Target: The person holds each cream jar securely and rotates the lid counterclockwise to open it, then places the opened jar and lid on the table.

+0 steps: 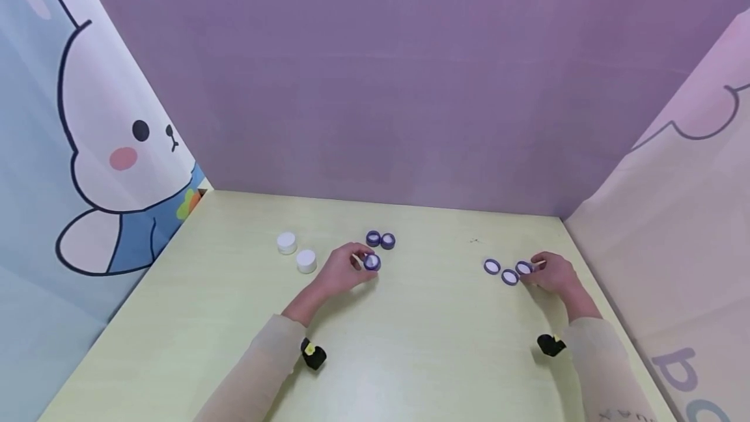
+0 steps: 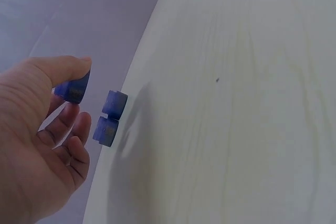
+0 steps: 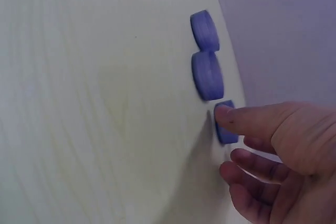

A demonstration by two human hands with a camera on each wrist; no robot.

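Note:
My left hand (image 1: 346, 269) pinches a small purple jar (image 1: 372, 262) between thumb and fingers, and the left wrist view shows it raised off the table. Two more purple jars (image 2: 108, 131), without lids and pale inside, stand side by side just beyond it. On the right, three shallow purple lids (image 1: 510, 277) lie with their white insides up. My right hand (image 1: 553, 272) has thumb and fingertips at the sides of the rightmost lid (image 3: 226, 123), which appears to be still on the table. The thumb covers part of that lid in the right wrist view.
Two white round containers (image 1: 306, 262) stand on the pale table (image 1: 422, 344) left of my left hand. A purple curtain (image 1: 398, 83) hangs along the back edge. Printed cloths (image 1: 117, 200) hang at both sides, the right one close to my right arm.

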